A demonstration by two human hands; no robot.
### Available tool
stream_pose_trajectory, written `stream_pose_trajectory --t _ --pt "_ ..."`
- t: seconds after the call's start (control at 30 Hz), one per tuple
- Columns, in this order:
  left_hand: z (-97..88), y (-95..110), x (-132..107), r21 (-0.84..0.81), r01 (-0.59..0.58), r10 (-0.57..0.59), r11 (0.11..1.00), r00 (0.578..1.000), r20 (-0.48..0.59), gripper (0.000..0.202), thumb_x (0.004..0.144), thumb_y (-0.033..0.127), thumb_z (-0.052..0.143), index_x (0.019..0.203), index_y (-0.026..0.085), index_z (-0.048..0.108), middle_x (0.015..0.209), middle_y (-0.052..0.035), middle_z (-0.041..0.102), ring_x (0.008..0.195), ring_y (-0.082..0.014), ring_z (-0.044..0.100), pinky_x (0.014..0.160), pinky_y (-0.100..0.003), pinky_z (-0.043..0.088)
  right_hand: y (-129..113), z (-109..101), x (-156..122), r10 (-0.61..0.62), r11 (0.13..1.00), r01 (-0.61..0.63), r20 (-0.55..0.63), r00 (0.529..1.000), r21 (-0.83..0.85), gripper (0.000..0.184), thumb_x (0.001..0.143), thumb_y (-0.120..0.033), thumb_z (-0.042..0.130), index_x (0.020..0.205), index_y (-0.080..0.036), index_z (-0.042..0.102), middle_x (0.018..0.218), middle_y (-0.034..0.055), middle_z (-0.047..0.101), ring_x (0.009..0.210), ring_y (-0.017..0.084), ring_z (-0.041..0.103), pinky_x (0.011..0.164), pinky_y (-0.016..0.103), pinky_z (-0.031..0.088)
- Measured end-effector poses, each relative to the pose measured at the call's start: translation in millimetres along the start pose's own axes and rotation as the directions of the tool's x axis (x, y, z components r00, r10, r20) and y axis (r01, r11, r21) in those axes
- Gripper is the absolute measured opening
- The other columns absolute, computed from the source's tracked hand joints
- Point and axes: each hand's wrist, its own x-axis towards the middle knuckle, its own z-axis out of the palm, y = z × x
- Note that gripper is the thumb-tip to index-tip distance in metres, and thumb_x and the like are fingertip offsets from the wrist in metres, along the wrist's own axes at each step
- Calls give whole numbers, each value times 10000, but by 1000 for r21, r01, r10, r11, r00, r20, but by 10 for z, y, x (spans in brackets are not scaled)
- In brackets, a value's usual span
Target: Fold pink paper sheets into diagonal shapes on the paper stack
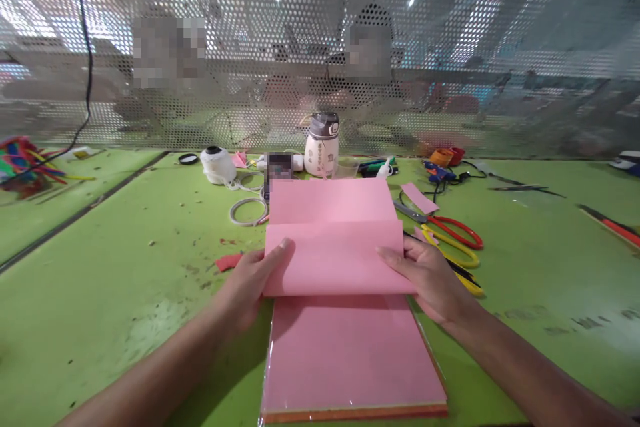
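A pink sheet of paper (333,260), folded over on itself, is held up between my two hands. My left hand (257,280) grips its left edge, thumb on the front face. On the right edge my right hand (433,277) pinches it the same way, with the fingers behind. Underneath lies a stack of coloured paper (353,360) in a clear plastic sleeve, a pink sheet uppermost. Just beyond my right hand are scissors with red handles (463,230) and a pair with yellow handles (465,257), partly hidden by the hand.
Along the back stand a white bottle (321,147), a spool of white thread (217,165) and a blue glue gun (440,172). A tape ring (249,211) and a red scrap (229,261) lie left of the paper. A perforated metal screen (240,100) closes off the green table's far side.
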Motion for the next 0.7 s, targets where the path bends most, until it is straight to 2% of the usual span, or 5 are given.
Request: stream_pose_trajectory --t 0.13,0.27,0.37,0.57,0.7 --pt "9 34 -6 128 -74 83 989 994 -72 416 609 503 895 741 135 756 785 -130 770 693 -240 710 594 -288 554 -48 30 -16 -48 999 47 22 999 27 335 740 -423 842 998 -216 788 1009 61 789 1002 261 694 900 394 531" --pt "-16 17 10 153 -156 176 976 976 -129 433 571 496 913 761 133 775 760 -107 769 640 -213 693 563 -274 536 -78 52 -16 8 994 -18 84 996 109 365 755 -420 835 1057 -223 777 1052 65 786 1056 272 693 949 412 523" --pt "-46 -5 31 137 -187 205 973 969 -138 453 572 488 918 811 128 782 758 -94 770 643 -206 695 582 -276 550 -63 49 -5 70 986 -85 103 992 146 350 811 -488 775 1016 -204 782 1017 74 789 996 257 704 925 402 528" --pt "-39 13 45 88 -163 174 983 977 -127 439 559 441 939 802 113 776 768 -104 772 661 -199 703 599 -271 568 -20 15 -2 127 992 -127 30 991 6 393 693 -536 848 823 -171 782 814 57 765 756 215 680 760 360 539" --pt "-23 17 44 40 -136 140 990 981 -136 464 520 415 958 811 106 772 734 -97 763 650 -199 703 595 -275 574 -20 6 -15 93 996 -92 30 995 -9 408 684 -547 850 845 -180 775 812 53 756 751 216 671 750 364 533"
